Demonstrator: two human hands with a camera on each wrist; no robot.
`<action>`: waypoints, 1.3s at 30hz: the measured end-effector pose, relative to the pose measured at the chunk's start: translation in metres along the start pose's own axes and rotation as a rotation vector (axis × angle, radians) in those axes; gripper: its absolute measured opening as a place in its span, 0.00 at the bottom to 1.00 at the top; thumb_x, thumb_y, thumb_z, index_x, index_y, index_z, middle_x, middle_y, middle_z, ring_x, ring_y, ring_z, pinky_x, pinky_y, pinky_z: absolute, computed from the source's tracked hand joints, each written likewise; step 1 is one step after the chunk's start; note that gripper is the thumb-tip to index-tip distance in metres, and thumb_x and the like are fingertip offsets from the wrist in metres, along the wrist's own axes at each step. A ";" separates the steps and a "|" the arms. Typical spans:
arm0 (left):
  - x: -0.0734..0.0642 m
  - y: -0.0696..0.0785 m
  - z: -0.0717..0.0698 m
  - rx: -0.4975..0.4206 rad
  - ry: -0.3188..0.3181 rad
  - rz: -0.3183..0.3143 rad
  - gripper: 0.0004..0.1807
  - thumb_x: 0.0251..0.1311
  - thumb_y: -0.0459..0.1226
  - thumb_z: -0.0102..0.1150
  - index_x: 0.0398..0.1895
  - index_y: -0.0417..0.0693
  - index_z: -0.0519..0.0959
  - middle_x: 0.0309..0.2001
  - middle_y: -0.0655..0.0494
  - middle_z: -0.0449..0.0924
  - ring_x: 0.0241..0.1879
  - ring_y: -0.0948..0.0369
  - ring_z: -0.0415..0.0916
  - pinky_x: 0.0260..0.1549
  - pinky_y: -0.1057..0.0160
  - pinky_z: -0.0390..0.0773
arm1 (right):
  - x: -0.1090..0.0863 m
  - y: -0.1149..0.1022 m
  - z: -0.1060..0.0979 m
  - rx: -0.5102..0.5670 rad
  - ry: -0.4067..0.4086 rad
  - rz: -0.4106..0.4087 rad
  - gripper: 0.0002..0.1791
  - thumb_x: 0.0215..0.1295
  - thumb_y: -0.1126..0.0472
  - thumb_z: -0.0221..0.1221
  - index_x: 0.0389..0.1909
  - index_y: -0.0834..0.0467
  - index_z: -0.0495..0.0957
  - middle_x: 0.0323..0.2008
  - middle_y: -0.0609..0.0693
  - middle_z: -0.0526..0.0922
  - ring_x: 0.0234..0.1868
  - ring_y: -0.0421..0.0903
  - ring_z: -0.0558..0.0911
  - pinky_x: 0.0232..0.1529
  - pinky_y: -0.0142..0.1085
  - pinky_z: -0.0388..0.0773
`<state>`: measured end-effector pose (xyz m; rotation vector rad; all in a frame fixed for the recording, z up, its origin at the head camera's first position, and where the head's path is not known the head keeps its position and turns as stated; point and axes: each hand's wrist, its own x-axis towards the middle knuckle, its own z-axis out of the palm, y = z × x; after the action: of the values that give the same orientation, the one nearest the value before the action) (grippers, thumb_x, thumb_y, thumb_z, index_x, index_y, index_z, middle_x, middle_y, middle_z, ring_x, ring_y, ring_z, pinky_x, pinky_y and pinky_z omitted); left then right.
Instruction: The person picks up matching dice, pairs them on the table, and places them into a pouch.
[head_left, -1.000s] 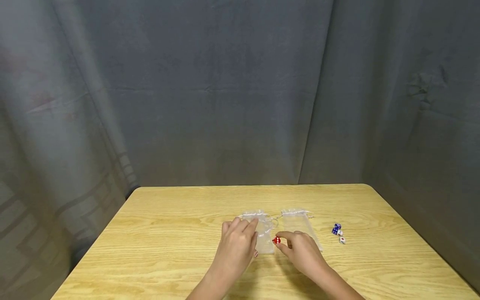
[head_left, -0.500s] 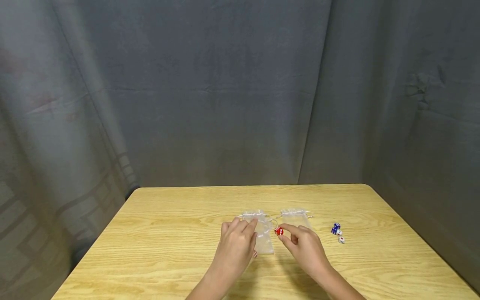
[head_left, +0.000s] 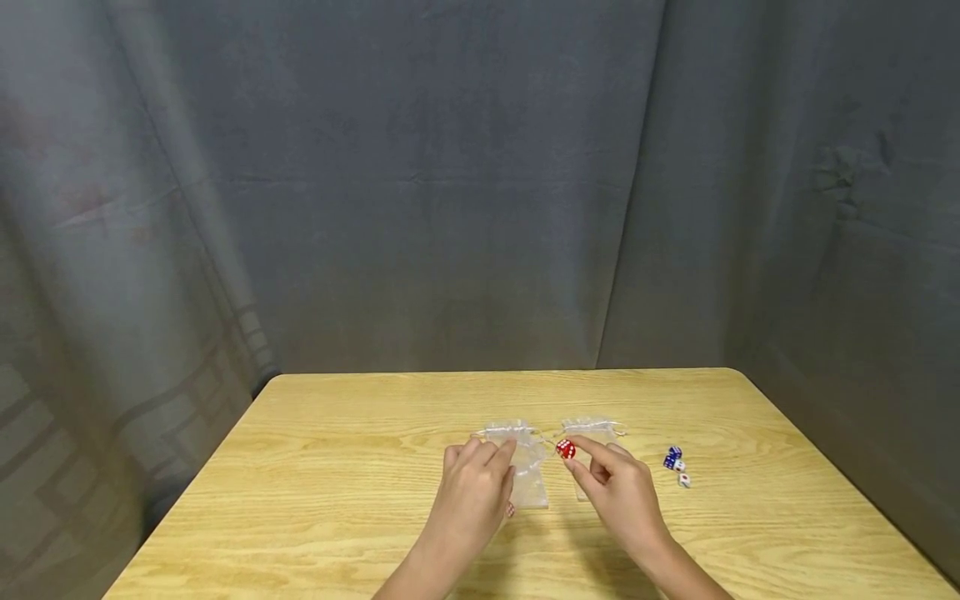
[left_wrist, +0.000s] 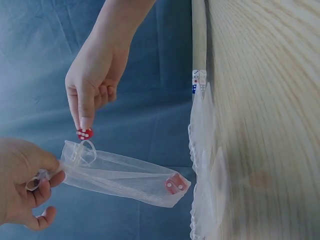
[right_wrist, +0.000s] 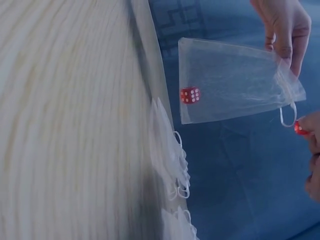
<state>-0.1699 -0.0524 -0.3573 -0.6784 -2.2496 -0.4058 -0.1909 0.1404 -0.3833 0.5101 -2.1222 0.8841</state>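
Observation:
My left hand (head_left: 472,483) pinches the mouth edge of a sheer white organza drawstring bag (left_wrist: 120,172), which hangs above the table. A red die (left_wrist: 175,184) lies at the bottom of that bag. Between the thumb and index finger of my right hand (head_left: 621,492) is another red die (head_left: 566,449). In the left wrist view this die is close beside the bag's mouth and its drawstring loop (left_wrist: 90,154). From the head view, my left hand hides most of the held bag.
Two more organza bags lie flat on the wooden table (head_left: 337,467), a left one (head_left: 534,492) and a right one (head_left: 588,434). Blue dice (head_left: 670,459) and white dice (head_left: 684,480) sit in a small group farther right. A grey curtain (head_left: 420,208) hangs behind the table.
My right hand has risen and shifted slightly right and away from me with the red die in its fingertips. The left hand stays in place with the bag.

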 end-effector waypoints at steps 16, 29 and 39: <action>0.001 0.004 0.000 -0.040 0.003 0.000 0.16 0.45 0.32 0.68 0.41 0.38 0.82 0.25 0.60 0.77 0.27 0.66 0.68 0.35 0.63 0.68 | 0.009 -0.011 -0.009 0.155 0.142 -0.104 0.22 0.39 0.79 0.67 0.40 0.64 0.82 0.16 0.38 0.58 0.19 0.32 0.57 0.17 0.25 0.55; 0.001 0.010 -0.006 -0.066 -0.035 -0.012 0.16 0.47 0.33 0.67 0.42 0.38 0.82 0.25 0.62 0.77 0.26 0.68 0.65 0.33 0.66 0.66 | 0.007 -0.023 0.001 0.267 0.146 -0.181 0.18 0.44 0.74 0.67 0.40 0.68 0.80 0.15 0.42 0.59 0.18 0.34 0.58 0.15 0.24 0.56; 0.002 0.010 -0.006 -0.055 0.000 0.013 0.16 0.46 0.32 0.68 0.41 0.39 0.82 0.25 0.61 0.77 0.26 0.66 0.66 0.33 0.65 0.65 | 0.007 -0.023 0.007 0.265 0.137 -0.233 0.14 0.50 0.66 0.66 0.39 0.68 0.80 0.15 0.41 0.60 0.17 0.34 0.59 0.16 0.23 0.55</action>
<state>-0.1615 -0.0462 -0.3505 -0.7212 -2.2401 -0.4621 -0.1850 0.1196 -0.3714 0.7918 -1.7896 1.0381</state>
